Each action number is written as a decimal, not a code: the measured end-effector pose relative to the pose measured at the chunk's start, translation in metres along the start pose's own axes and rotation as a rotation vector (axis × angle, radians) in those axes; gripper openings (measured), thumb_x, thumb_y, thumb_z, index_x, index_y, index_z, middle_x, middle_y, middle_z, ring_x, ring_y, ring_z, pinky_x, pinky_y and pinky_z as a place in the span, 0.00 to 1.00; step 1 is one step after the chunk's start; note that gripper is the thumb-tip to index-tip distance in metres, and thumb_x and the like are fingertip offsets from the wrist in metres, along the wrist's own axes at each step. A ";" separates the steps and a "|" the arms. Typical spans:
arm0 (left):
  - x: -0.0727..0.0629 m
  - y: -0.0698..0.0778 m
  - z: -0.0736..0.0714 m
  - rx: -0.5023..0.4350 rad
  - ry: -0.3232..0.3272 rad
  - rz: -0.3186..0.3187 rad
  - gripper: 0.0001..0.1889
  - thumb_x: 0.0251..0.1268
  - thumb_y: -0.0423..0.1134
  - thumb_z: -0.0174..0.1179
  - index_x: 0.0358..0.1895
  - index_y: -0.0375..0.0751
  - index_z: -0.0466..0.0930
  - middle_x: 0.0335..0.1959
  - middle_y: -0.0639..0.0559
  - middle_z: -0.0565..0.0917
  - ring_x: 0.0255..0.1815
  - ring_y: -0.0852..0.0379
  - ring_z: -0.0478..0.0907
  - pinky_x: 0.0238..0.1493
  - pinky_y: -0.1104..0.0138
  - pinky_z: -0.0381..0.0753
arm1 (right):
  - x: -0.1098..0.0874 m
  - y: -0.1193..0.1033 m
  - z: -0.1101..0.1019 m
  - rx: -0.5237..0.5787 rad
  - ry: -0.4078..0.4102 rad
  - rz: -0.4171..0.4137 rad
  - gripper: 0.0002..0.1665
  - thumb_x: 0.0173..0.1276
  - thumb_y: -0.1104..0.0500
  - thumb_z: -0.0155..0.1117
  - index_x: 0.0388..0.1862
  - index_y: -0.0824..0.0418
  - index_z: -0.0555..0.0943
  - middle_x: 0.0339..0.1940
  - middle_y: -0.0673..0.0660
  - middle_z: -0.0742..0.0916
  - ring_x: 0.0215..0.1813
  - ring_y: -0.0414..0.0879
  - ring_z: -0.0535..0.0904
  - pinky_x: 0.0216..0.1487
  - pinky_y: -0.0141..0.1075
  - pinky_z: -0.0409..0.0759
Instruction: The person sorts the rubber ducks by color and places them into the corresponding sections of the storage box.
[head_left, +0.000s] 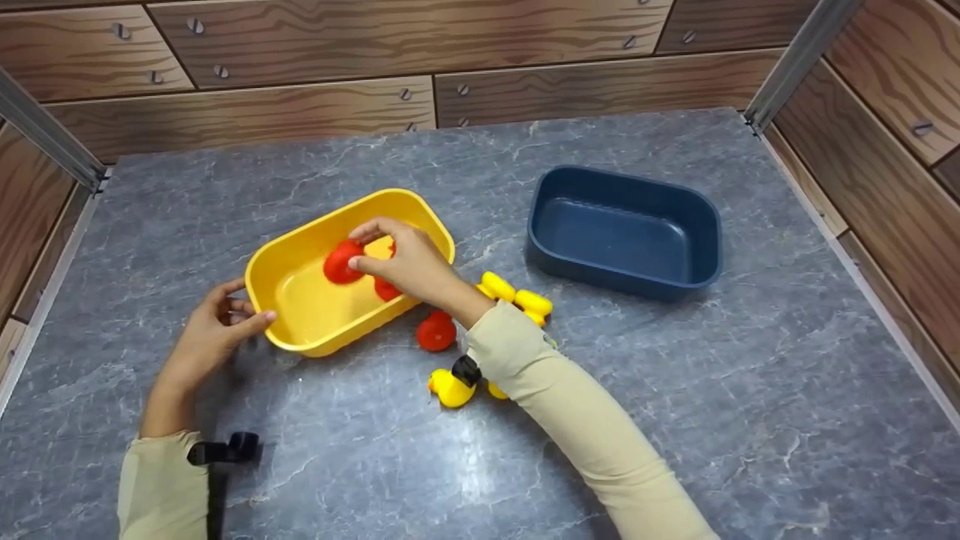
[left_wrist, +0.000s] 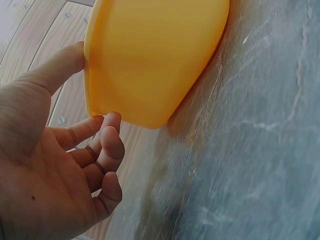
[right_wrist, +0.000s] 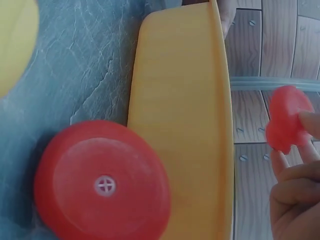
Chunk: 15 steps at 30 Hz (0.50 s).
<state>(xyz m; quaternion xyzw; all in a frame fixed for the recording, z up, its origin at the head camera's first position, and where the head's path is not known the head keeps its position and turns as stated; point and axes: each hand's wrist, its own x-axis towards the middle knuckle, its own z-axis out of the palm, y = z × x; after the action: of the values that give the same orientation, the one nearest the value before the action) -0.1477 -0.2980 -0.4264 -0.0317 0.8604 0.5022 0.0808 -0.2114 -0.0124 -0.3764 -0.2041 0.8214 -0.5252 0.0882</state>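
"Where's the red rubber duck (head_left: 341,264)?"
"The right hand (head_left: 412,260) is pinching it at its fingertips, over the yellow bin (head_left: 307,311) the left hand (head_left: 212,330) is holding."
"Risk?"
"Slackening fingers could be dropping it."

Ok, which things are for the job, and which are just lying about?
Seem part of the job:
red rubber duck in the right hand
yellow tub the left hand holds
partly hidden red toy inside it
red rubber duck beside the tub

Seem just lying about:
yellow rubber ducks
dark blue tub
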 end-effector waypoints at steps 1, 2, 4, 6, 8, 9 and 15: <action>0.000 0.000 0.000 0.004 0.001 0.003 0.39 0.65 0.42 0.63 0.72 0.33 0.53 0.38 0.59 0.74 0.32 0.69 0.71 0.33 0.74 0.75 | 0.000 -0.001 0.000 -0.005 -0.007 -0.003 0.19 0.63 0.56 0.69 0.52 0.55 0.80 0.53 0.55 0.85 0.58 0.49 0.77 0.50 0.31 0.72; 0.000 0.000 0.000 0.007 0.001 0.005 0.39 0.65 0.43 0.63 0.72 0.33 0.53 0.38 0.59 0.74 0.32 0.69 0.71 0.33 0.74 0.75 | -0.001 -0.002 -0.001 -0.013 -0.014 -0.007 0.19 0.63 0.55 0.69 0.53 0.56 0.80 0.53 0.56 0.84 0.58 0.48 0.77 0.50 0.31 0.72; 0.000 0.000 0.000 0.012 0.004 0.010 0.38 0.65 0.43 0.63 0.72 0.33 0.53 0.38 0.59 0.74 0.32 0.69 0.71 0.34 0.75 0.74 | -0.002 -0.004 -0.001 -0.019 -0.024 -0.013 0.20 0.63 0.55 0.69 0.53 0.56 0.79 0.54 0.57 0.84 0.57 0.47 0.77 0.47 0.30 0.71; 0.000 0.001 0.000 0.013 0.005 0.010 0.38 0.65 0.43 0.63 0.72 0.33 0.54 0.38 0.59 0.74 0.32 0.69 0.71 0.34 0.75 0.74 | -0.003 -0.005 -0.002 -0.021 -0.036 -0.010 0.20 0.63 0.55 0.69 0.54 0.56 0.79 0.55 0.57 0.84 0.55 0.45 0.77 0.45 0.29 0.70; 0.000 0.001 0.000 0.013 0.006 0.006 0.38 0.65 0.43 0.63 0.72 0.33 0.54 0.38 0.59 0.73 0.33 0.69 0.71 0.34 0.76 0.73 | -0.004 -0.005 -0.004 -0.025 -0.050 -0.003 0.21 0.63 0.55 0.69 0.55 0.55 0.79 0.55 0.57 0.84 0.52 0.45 0.77 0.43 0.28 0.69; -0.001 0.001 0.000 0.014 0.006 0.004 0.38 0.65 0.43 0.63 0.72 0.33 0.54 0.38 0.59 0.73 0.33 0.69 0.71 0.34 0.76 0.73 | -0.005 -0.006 -0.005 -0.027 -0.058 0.000 0.21 0.63 0.54 0.69 0.55 0.54 0.78 0.55 0.57 0.84 0.51 0.45 0.77 0.42 0.28 0.69; -0.001 0.001 0.000 0.034 0.006 -0.001 0.39 0.65 0.45 0.62 0.72 0.33 0.54 0.39 0.58 0.73 0.35 0.69 0.70 0.35 0.77 0.72 | -0.012 -0.007 -0.012 -0.024 -0.109 -0.013 0.24 0.63 0.53 0.69 0.57 0.53 0.77 0.56 0.55 0.83 0.56 0.45 0.76 0.45 0.30 0.70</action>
<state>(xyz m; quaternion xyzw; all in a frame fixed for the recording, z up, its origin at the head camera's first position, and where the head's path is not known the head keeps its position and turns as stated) -0.1473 -0.2976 -0.4252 -0.0320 0.8690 0.4875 0.0789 -0.2035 -0.0005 -0.3654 -0.2391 0.8201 -0.5041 0.1270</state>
